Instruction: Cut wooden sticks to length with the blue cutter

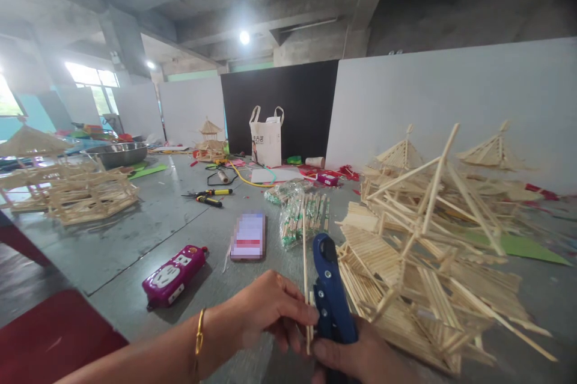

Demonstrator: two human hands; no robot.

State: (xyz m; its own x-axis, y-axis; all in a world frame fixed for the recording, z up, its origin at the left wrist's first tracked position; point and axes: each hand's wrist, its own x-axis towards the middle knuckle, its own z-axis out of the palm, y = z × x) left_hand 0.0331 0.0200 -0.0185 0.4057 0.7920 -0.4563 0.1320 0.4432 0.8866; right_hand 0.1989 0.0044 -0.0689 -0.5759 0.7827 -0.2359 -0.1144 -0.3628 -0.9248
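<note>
My left hand (265, 306), with a gold bangle at the wrist, pinches a thin wooden stick (305, 264) that stands nearly upright. My right hand (360, 357), at the bottom edge of the view, grips a blue-handled cutter (330, 288), whose head lies against the lower part of the stick. Right beside both hands, to the right, stands a large model of wooden sticks (424, 252) with pointed roofs.
On the grey table (135, 234) lie a magenta power strip (174, 274), a blurred booklet (248, 235), bags of sticks (304, 216), yellow-handled tools (210, 195), a white tote bag (266, 140), a metal bowl (118, 153) and another stick model (85, 192) at left. A red seat (49, 339) is near left.
</note>
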